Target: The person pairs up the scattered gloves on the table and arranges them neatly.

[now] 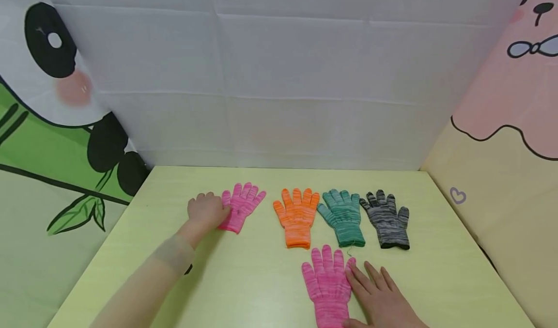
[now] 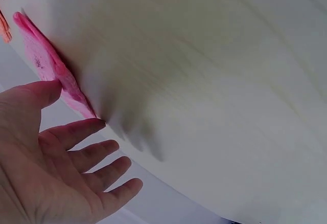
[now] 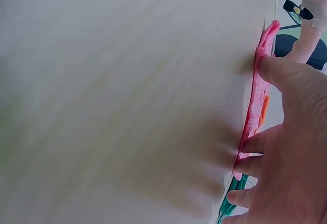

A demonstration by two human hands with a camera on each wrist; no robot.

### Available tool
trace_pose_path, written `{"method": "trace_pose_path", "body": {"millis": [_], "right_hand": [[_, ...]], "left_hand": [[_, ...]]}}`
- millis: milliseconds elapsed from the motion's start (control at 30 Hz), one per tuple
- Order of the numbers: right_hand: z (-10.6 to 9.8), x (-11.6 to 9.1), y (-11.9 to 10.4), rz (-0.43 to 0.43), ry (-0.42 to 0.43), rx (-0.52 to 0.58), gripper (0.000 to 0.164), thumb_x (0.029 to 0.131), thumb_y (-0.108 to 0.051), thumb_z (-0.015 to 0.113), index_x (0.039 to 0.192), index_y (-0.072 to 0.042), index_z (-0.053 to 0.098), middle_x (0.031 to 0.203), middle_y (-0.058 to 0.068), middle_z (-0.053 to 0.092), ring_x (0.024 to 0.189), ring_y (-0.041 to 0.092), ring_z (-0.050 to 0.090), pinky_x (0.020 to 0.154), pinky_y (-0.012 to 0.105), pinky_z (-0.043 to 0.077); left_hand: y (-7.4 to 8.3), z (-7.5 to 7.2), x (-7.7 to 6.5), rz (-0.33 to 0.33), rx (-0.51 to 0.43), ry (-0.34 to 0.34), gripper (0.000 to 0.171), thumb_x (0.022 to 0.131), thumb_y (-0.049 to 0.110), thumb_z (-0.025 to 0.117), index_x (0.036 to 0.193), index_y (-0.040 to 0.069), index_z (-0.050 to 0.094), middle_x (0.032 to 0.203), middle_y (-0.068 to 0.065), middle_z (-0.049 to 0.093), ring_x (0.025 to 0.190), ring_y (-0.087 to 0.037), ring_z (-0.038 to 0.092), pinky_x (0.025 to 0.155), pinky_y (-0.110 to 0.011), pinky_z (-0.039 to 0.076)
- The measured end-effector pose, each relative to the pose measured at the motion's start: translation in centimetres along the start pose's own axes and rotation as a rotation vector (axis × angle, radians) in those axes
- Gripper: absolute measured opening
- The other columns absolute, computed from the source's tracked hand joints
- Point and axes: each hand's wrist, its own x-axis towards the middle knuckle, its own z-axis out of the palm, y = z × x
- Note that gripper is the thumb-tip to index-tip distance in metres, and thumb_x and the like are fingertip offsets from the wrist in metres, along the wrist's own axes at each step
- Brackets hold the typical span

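Note:
Five knitted gloves lie flat on the table. In the head view my left hand [image 1: 207, 212] is at the left edge of the far pink glove [image 1: 241, 204]. The left wrist view shows the thumb [image 2: 48, 92] against that glove, with the index fingertip by its end and the other fingers spread. My right hand [image 1: 383, 299] rests along the right side of the near pink glove [image 1: 330, 287]. Its extended fingers touch the glove's outer finger, and its thumb lies by the cuff. In the right wrist view the thumb [image 3: 273, 70] presses on the pink knit.
An orange glove [image 1: 297, 216], a green glove [image 1: 343, 219] and a grey-black glove [image 1: 388, 221] form a row right of the far pink one. The pale yellow table [image 1: 449, 270] meets a white cloth [image 1: 283, 76] at the back and printed cloths at both sides.

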Motion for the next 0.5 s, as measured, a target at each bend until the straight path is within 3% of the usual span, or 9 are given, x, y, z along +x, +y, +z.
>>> {"method": "trace_pose_path", "body": {"millis": [200,500], "right_hand": [[0.13,-0.02,0.11,-0.018,0.010,0.002,0.110,0.082,-0.092,0.034,0.157,-0.011,0.043,0.162,0.008,0.038,0.150,0.043,0.024,0.116,0.070,0.015],[0.01,-0.13,0.05,-0.042,0.043,-0.005,0.109,0.085,-0.090,0.035,0.156,-0.009,0.043,0.161,0.011,0.039,0.150,0.043,0.026,0.116,0.069,0.017]], "left_hand": [[0.36,0.33,-0.04,0.004,-0.012,0.026,0.040,0.099,0.042,0.062,0.103,0.002,0.069,0.094,-0.014,0.056,0.094,-0.036,0.053,0.084,-0.055,0.047],[0.39,0.68,0.43,-0.025,-0.157,0.076,0.032,0.097,0.031,0.067,0.104,0.000,0.064,0.109,-0.020,0.055,0.102,-0.038,0.050,0.082,-0.052,0.047]]}}
